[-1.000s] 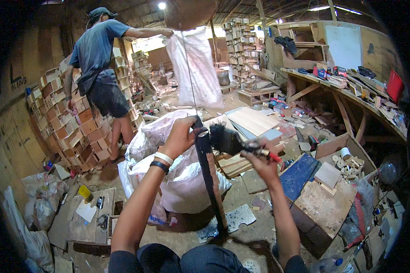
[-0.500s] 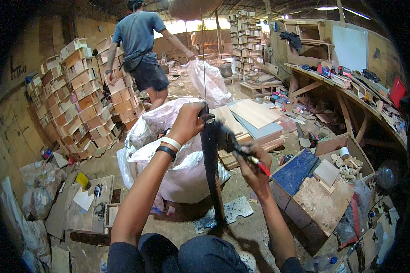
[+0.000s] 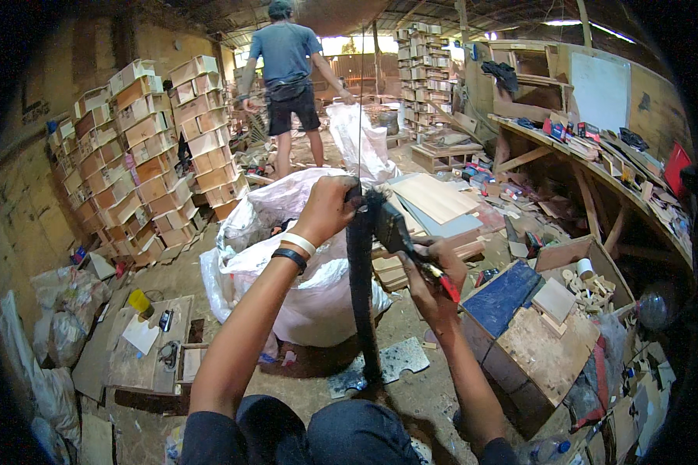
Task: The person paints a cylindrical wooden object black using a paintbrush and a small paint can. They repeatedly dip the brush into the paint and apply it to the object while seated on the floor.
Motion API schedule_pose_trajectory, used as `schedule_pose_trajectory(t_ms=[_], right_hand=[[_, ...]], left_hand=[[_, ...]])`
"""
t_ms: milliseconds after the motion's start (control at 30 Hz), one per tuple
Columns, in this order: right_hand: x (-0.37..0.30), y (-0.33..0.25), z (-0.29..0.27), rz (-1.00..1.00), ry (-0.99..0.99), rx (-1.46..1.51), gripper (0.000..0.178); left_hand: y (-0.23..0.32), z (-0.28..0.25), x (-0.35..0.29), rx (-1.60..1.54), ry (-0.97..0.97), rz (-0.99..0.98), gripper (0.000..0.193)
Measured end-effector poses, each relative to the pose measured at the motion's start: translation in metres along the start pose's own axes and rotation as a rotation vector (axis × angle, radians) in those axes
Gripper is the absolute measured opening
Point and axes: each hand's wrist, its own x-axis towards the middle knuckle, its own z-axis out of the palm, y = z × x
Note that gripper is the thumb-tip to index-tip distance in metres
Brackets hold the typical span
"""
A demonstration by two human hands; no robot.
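Observation:
My left hand (image 3: 329, 208) is closed around the top of a long, narrow black piece (image 3: 360, 294) that stands upright in front of me. A thin line (image 3: 360, 101) runs straight up from above that hand. In my right hand (image 3: 442, 271) is a paintbrush (image 3: 394, 231) with a wide dark head and a red-tipped handle. Its black bristles are at the right edge of the black piece, just below my left fingers. The foot of the piece comes down over a stained light board (image 3: 403, 358) on the floor.
Beyond my hands stands a large white sack (image 3: 310, 302), with stacked boards (image 3: 434, 195) right of it. A wooden box of scraps (image 3: 512, 364) sits at right, below a cluttered workbench (image 3: 551, 136). Stacked wooden boxes (image 3: 147, 128) rise at left. A person (image 3: 291, 66) holds another sack (image 3: 361, 139).
The brush head has risen slightly along the black piece, toward my left hand. My view has shifted a little. The person behind has stepped to the right and turned their back.

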Motion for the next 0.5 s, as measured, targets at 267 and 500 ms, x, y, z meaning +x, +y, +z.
schedule_pose_trajectory(t_ms=[267, 500], right_hand=[[-0.146, 0.047, -0.004, 0.108, -0.302, 0.005, 0.016], [-0.036, 0.026, 0.012, 0.046, -0.076, 0.014, 0.018]], left_hand=[[0.006, 0.000, -0.005, -0.033, 0.038, -0.058, 0.010], [-0.002, -0.003, -0.013, 0.034, 0.055, -0.088, 0.010]])
